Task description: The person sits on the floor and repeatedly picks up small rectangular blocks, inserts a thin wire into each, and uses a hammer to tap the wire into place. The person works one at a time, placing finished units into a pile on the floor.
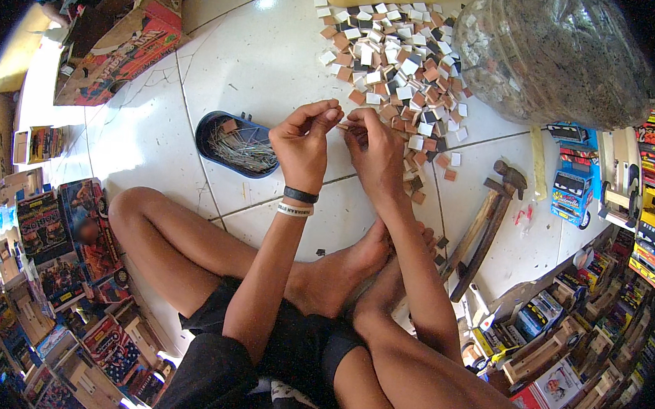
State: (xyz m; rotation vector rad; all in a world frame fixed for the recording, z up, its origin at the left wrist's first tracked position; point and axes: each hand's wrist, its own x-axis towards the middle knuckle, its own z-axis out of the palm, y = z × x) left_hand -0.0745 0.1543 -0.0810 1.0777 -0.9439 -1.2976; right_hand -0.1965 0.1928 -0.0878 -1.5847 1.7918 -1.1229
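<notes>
Head view: left hand [331, 114] pinches near tray rim [219, 159], bare floor [254, 56] ahead.

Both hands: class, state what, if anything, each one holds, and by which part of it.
It cannot be told: the left hand and the right hand are curled close together, and anything pinched there is too small or hidden.

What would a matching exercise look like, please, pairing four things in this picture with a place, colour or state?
Column one
1. Blue tray
2. Small square pieces
3. Two hammers
4. Left hand

Column two
A. Lying close together on the floor
B. Has two bands at its wrist
C. White, black and brown, loosely spread
D. Contains thin metal pieces

Pairs: 1-D, 2-C, 3-A, 4-B
</notes>
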